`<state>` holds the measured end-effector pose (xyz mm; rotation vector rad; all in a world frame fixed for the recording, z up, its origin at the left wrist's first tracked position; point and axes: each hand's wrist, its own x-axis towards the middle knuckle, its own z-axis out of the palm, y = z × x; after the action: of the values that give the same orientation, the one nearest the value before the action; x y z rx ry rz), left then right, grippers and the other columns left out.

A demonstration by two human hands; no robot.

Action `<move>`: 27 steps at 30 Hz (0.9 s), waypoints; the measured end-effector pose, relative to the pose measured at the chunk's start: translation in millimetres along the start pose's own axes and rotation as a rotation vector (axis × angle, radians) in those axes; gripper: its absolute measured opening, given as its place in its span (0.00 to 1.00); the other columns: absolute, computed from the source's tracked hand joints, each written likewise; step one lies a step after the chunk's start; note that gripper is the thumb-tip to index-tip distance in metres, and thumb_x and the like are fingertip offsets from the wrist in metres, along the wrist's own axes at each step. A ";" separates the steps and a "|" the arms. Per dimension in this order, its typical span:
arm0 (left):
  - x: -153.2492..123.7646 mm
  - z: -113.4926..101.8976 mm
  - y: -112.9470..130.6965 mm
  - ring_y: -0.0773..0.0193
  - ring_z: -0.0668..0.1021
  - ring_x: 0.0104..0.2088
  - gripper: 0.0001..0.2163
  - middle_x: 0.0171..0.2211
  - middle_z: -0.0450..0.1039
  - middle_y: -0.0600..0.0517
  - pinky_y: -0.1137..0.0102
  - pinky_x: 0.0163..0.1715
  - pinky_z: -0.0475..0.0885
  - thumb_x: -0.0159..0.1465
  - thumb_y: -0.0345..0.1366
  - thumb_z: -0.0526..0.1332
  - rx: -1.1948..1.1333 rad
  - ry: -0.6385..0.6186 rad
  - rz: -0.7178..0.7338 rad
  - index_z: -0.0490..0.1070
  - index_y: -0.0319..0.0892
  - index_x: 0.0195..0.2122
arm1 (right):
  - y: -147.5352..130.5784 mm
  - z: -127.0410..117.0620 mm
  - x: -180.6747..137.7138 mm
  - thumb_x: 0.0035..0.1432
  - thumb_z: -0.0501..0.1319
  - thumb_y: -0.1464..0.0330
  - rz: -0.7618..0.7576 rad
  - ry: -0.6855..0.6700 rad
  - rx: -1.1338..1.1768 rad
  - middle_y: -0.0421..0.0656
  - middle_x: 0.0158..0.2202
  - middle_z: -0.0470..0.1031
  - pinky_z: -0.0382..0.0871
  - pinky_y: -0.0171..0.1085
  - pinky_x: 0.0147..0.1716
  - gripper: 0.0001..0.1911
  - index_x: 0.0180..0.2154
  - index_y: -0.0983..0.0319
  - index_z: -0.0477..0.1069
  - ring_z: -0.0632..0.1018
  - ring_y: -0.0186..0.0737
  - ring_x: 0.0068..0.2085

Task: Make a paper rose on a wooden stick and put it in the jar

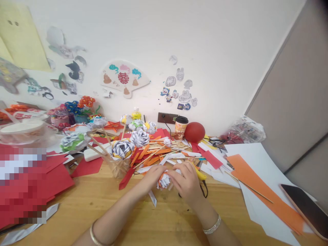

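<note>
Between my hands is a white and orange paper flower, low over the wooden table. My left hand is closed around its left and upper side, the fingertips partly hidden behind the petals. My right hand has its fingers bent and pinched at the flower's right edge, on the white paper there. A white paper strip lies just below the flower. Behind my right hand is a yellow glue gun with a black cord, mostly covered by the hand.
Finished paper flowers stand on sticks in a clear cup. Wooden sticks and paper scraps are heaped behind my hands. A coffee cup and red balloon are at the wall. On the right lie orange paper and a phone.
</note>
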<state>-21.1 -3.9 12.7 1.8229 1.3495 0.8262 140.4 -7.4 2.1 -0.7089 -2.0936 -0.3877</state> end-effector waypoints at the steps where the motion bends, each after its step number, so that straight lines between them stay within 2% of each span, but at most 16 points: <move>1: 0.4 0.4 1.9 0.61 0.71 0.42 0.11 0.38 0.72 0.48 0.69 0.46 0.63 0.55 0.32 0.47 -0.003 0.004 -0.002 0.68 0.41 0.31 | -0.4 -0.3 0.4 0.55 0.55 0.74 0.018 -0.013 0.027 0.43 0.32 0.70 0.60 0.40 0.34 0.07 0.34 0.59 0.70 0.66 0.39 0.35; 4: 0.5 2.0 5.2 0.60 0.71 0.38 0.10 0.33 0.72 0.49 0.68 0.43 0.64 0.54 0.33 0.46 -0.010 0.018 0.011 0.66 0.41 0.26 | -1.8 -0.3 1.3 0.55 0.55 0.74 0.112 -0.039 0.135 0.43 0.33 0.70 0.61 0.40 0.36 0.07 0.33 0.60 0.70 0.67 0.40 0.36; 7: -0.4 3.4 4.2 0.59 0.71 0.38 0.11 0.32 0.71 0.49 0.68 0.42 0.65 0.55 0.34 0.45 -0.015 0.028 0.022 0.66 0.40 0.26 | -2.1 1.1 1.2 0.56 0.54 0.73 0.163 -0.069 0.199 0.43 0.33 0.69 0.62 0.40 0.36 0.07 0.33 0.59 0.70 0.67 0.40 0.37; 11: -2.0 3.4 0.4 0.59 0.70 0.42 0.10 0.37 0.71 0.48 0.68 0.46 0.62 0.52 0.31 0.47 0.004 0.019 0.050 0.67 0.41 0.29 | -1.5 2.0 0.8 0.57 0.54 0.73 0.117 -0.083 0.158 0.43 0.34 0.70 0.61 0.41 0.36 0.07 0.34 0.60 0.70 0.67 0.40 0.36; 17: -1.8 2.3 4.9 0.60 0.70 0.42 0.09 0.37 0.71 0.48 0.66 0.46 0.62 0.53 0.31 0.47 -0.002 0.018 -0.002 0.66 0.42 0.29 | -2.7 1.3 1.0 0.56 0.55 0.74 0.076 0.018 0.075 0.44 0.34 0.70 0.60 0.41 0.35 0.05 0.33 0.61 0.69 0.66 0.40 0.35; 20: -0.5 3.6 7.8 0.60 0.70 0.39 0.09 0.32 0.70 0.49 0.68 0.43 0.64 0.54 0.32 0.46 -0.058 0.028 -0.012 0.64 0.41 0.25 | -2.9 1.7 1.2 0.57 0.54 0.74 0.054 -0.024 0.100 0.44 0.34 0.70 0.61 0.41 0.35 0.07 0.33 0.61 0.69 0.66 0.40 0.35; 23: 1.4 5.2 6.6 0.61 0.68 0.32 0.08 0.25 0.66 0.52 0.69 0.37 0.65 0.53 0.34 0.45 -0.082 0.021 0.009 0.59 0.42 0.20 | -2.8 1.5 2.1 0.57 0.53 0.73 0.146 -0.073 0.224 0.43 0.35 0.69 0.62 0.41 0.37 0.06 0.33 0.60 0.68 0.67 0.40 0.37; 27: 4.3 6.3 1.7 0.63 0.67 0.29 0.07 0.22 0.62 0.55 0.70 0.34 0.65 0.52 0.35 0.46 -0.089 0.010 0.025 0.57 0.42 0.19 | -3.1 0.1 3.8 0.57 0.54 0.73 0.230 -0.100 0.332 0.43 0.35 0.68 0.62 0.41 0.40 0.05 0.32 0.60 0.68 0.67 0.40 0.40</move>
<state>-14.0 -1.2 11.0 1.7724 1.2785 0.8955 136.7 -8.5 5.1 -0.7690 -2.0717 0.1240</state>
